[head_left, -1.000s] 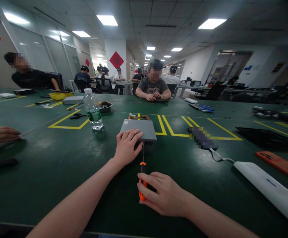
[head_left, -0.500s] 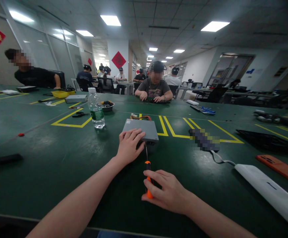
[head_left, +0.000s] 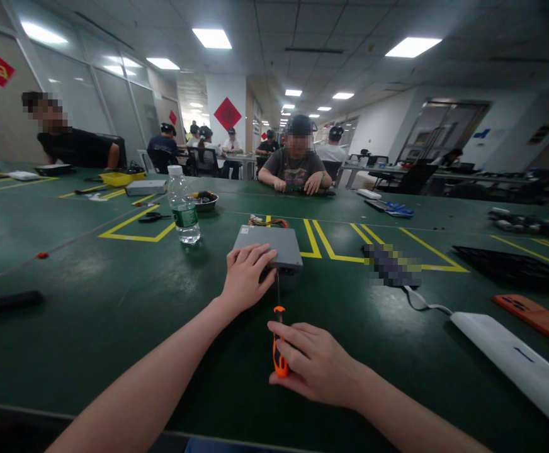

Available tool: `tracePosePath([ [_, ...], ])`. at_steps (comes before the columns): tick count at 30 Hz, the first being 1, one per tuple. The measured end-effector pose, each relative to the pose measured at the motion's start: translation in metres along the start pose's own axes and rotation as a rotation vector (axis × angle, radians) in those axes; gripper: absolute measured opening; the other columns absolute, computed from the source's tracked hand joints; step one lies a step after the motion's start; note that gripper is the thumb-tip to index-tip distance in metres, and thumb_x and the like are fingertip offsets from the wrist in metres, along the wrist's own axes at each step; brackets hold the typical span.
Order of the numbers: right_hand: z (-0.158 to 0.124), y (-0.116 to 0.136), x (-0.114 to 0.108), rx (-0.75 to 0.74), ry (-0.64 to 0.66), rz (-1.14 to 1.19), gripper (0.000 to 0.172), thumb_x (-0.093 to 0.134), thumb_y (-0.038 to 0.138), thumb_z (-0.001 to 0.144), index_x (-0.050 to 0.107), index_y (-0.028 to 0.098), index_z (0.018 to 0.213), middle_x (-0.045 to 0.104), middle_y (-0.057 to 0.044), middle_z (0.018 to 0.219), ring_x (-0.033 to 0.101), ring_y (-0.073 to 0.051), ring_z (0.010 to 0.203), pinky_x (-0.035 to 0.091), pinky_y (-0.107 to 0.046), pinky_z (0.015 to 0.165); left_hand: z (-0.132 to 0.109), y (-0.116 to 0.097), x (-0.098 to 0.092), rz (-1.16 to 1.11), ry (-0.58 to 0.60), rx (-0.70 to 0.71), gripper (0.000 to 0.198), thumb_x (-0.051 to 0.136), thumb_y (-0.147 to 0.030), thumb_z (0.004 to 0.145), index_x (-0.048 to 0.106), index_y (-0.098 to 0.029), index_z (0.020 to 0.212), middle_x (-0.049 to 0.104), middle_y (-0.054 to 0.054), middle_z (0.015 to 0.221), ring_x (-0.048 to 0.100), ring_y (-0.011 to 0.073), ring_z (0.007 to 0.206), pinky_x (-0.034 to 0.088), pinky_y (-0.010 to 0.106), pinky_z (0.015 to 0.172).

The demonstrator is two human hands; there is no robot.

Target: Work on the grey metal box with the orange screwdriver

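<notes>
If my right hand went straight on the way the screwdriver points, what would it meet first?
Most likely the gray box, at its near side beside your left hand. The screwdriver in your right hand points there; whether its tip touches it is unclear.

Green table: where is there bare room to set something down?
Bare patches: between the bottle, black bar and left forearm; and between the right hand and white device. Crowded: the near edge of the grey box, with the left hand and orange screwdriver there.
</notes>
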State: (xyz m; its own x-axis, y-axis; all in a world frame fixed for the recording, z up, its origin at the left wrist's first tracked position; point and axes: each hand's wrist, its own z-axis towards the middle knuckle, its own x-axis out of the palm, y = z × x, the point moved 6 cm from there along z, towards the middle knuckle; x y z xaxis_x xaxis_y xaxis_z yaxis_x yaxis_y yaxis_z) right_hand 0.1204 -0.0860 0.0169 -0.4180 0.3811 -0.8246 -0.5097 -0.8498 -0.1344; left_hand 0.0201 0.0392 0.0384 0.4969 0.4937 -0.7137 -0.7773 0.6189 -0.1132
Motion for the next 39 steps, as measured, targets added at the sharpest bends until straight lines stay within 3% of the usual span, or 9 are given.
tracePosePath([
  [6, 0.003, -0.002, -0.003, 0.030, 0.055, 0.012, 0.034, 0.048, 0.040, 0.089, 0.054, 0.012, 0.107, 0.060, -0.016, 0.111, 0.061, -0.020, 0.093, 0.052, -0.031, 0.077, 0.000, 0.000, 0.000, 0.002, 0.001, -0.004, 0.032, 0.050, -0.031, 0.086, 0.053, -0.029, 0.117, 0.055, 0.001, 0.128, 0.044, 0.0237, 0.119, 0.025, 0.043, 0.094],
  [11, -0.005, 0.001, -0.027, -0.058, -0.156, -0.041, 0.027, 0.048, 0.031, 0.088, 0.057, 0.010, 0.103, 0.065, -0.016, 0.096, 0.063, -0.019, 0.084, 0.052, -0.030, 0.068, 0.000, 0.000, -0.001, 0.001, 0.007, 0.005, 0.032, 0.050, -0.032, 0.085, 0.053, -0.029, 0.117, 0.055, 0.002, 0.127, 0.045, 0.0241, 0.118, 0.027, 0.042, 0.093],
  [14, -0.012, -0.001, -0.034, -0.057, -0.200, -0.057, 0.024, 0.048, 0.028, 0.086, 0.058, 0.010, 0.100, 0.065, -0.015, 0.093, 0.063, -0.018, 0.081, 0.053, -0.030, 0.065, 0.000, 0.001, -0.001, 0.006, 0.008, 0.005, 0.033, 0.051, -0.032, 0.085, 0.053, -0.030, 0.118, 0.055, 0.002, 0.127, 0.045, 0.0244, 0.118, 0.027, 0.043, 0.094],
  [29, -0.012, -0.010, -0.038, 0.023, -0.201, -0.047, 0.026, 0.045, 0.027, 0.086, 0.055, 0.012, 0.104, 0.064, -0.015, 0.098, 0.062, -0.019, 0.085, 0.053, -0.030, 0.068, 0.001, 0.002, -0.001, -0.026, -0.002, -0.008, 0.031, 0.051, -0.031, 0.084, 0.055, -0.031, 0.115, 0.056, 0.000, 0.126, 0.046, 0.0228, 0.116, 0.026, 0.042, 0.093],
  [35, -0.014, -0.012, -0.037, 0.061, -0.117, 0.007, 0.033, 0.042, 0.033, 0.088, 0.052, 0.011, 0.112, 0.060, -0.017, 0.108, 0.060, -0.022, 0.096, 0.052, -0.033, 0.074, 0.002, 0.002, -0.001, -0.040, 0.006, -0.009, 0.030, 0.052, -0.032, 0.084, 0.055, -0.031, 0.114, 0.057, 0.001, 0.125, 0.046, 0.0233, 0.115, 0.026, 0.043, 0.092],
  [39, -0.013, -0.009, -0.032, 0.022, -0.118, -0.035, 0.028, 0.047, 0.033, 0.088, 0.052, 0.011, 0.104, 0.063, -0.017, 0.104, 0.062, -0.020, 0.080, 0.051, -0.032, 0.066, 0.003, 0.003, -0.001, -0.038, -0.004, -0.013, 0.030, 0.053, -0.031, 0.083, 0.056, -0.032, 0.113, 0.058, 0.000, 0.123, 0.047, 0.0233, 0.113, 0.027, 0.043, 0.092],
])
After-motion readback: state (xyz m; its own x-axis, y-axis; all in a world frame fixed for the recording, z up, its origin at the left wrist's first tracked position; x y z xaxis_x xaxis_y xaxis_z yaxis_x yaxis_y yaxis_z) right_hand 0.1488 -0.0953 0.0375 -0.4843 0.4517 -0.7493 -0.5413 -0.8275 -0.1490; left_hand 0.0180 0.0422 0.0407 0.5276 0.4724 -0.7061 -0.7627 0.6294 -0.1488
